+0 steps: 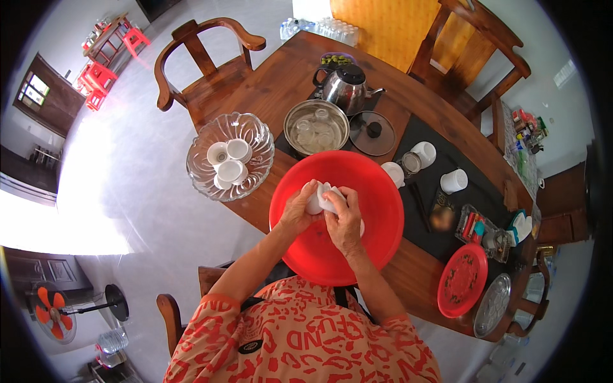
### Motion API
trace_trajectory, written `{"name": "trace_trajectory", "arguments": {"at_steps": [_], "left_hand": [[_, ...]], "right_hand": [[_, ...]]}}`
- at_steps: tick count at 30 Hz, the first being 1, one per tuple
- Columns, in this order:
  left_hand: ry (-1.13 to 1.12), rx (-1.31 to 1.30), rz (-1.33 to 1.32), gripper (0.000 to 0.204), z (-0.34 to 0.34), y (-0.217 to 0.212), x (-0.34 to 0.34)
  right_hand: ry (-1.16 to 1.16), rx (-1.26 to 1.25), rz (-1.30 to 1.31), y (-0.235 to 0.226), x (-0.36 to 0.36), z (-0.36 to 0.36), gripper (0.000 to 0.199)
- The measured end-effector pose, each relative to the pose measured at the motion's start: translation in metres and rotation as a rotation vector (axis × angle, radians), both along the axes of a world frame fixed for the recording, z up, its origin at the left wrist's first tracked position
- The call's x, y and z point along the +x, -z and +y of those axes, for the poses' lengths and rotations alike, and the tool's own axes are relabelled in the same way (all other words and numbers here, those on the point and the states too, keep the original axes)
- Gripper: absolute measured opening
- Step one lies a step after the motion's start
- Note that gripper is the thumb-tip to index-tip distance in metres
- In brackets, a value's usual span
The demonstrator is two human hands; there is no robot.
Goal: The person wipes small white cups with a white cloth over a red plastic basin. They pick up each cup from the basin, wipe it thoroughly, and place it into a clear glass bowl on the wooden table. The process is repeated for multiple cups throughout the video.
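Observation:
Over a red plastic basin [380, 191], my two hands meet around small white things. My left hand [297, 209] is closed on a white cup [313, 205], its fingers curled along the side. Pressed against that cup, a crumpled white cloth or tissue [331, 197] is pinched by my right hand [345, 221]. Part of another white rounded thing [362, 228] shows beside my right hand inside the basin. To the left, a clear fluted glass bowl [203, 167] holds several white cups [231, 171].
Beyond the basin stand a steel pot [290, 142] with small glass cups in liquid, a kettle [343, 92] and a glass lid [378, 142]. White mugs [453, 181], a red plate [461, 281] and a glass tray [493, 306] lie rightward. Wooden chairs [203, 54] surround the table.

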State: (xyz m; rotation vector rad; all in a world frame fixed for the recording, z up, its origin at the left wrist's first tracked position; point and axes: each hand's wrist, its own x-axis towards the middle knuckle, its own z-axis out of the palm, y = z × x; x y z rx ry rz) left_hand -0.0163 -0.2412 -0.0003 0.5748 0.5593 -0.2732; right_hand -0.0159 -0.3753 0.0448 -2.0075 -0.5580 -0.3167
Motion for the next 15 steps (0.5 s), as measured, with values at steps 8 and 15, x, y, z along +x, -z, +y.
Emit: {"name": "trace_trajectory", "arguments": {"at_steps": [8, 15], "left_hand": [[0.004, 0.095, -0.014, 0.038, 0.006, -0.009, -0.010], [-0.077, -0.151, -0.152, 0.028, -0.008, 0.006, -0.011]], "right_hand": [[0.052, 0.147, 0.156, -0.005, 0.006, -0.007, 0.035], [0.002, -0.073, -0.055, 0.007, -0.010, 0.023, 0.046]]}}
